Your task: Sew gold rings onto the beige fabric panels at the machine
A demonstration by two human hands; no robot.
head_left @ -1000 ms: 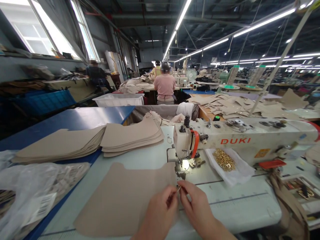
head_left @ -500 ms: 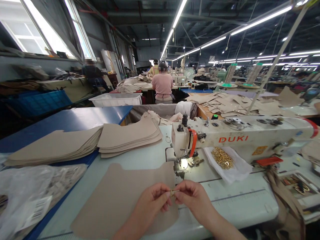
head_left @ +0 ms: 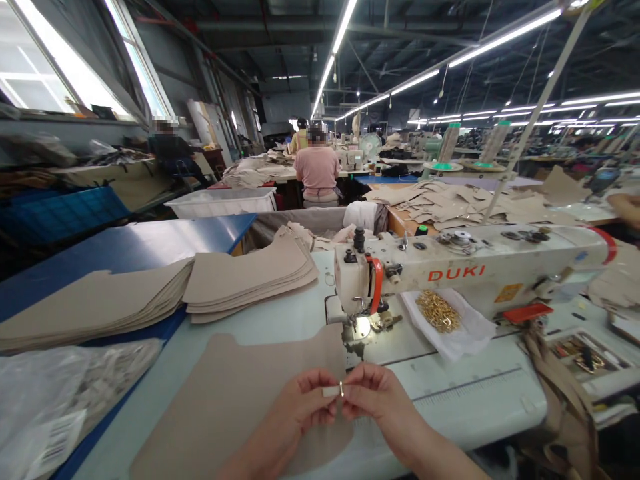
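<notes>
Both hands meet over the counter's (head_left: 475, 400) near edge. The left hand (head_left: 300, 407) is pinched shut on a small pale tab (head_left: 330, 391). The right hand (head_left: 380, 400) is pinched on a small metal ring (head_left: 341, 389) that touches the tab's end. Both are held just above the right edge of a flat tan panel (head_left: 240, 400). The sewing machine (head_left: 450, 273) stands close behind. A strip of counter surface runs rightward along the near edge. Stacked panels (head_left: 245, 280) lie toward the far left corner.

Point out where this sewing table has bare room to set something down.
Free: the pale strip between the stacked panels and the flat panel; the front table right of the right hand, below the cloth of gold rings; the blue table behind the stacks. Crowded: under the sewing machine, the tray end at right, the plastic bags at left.
</notes>
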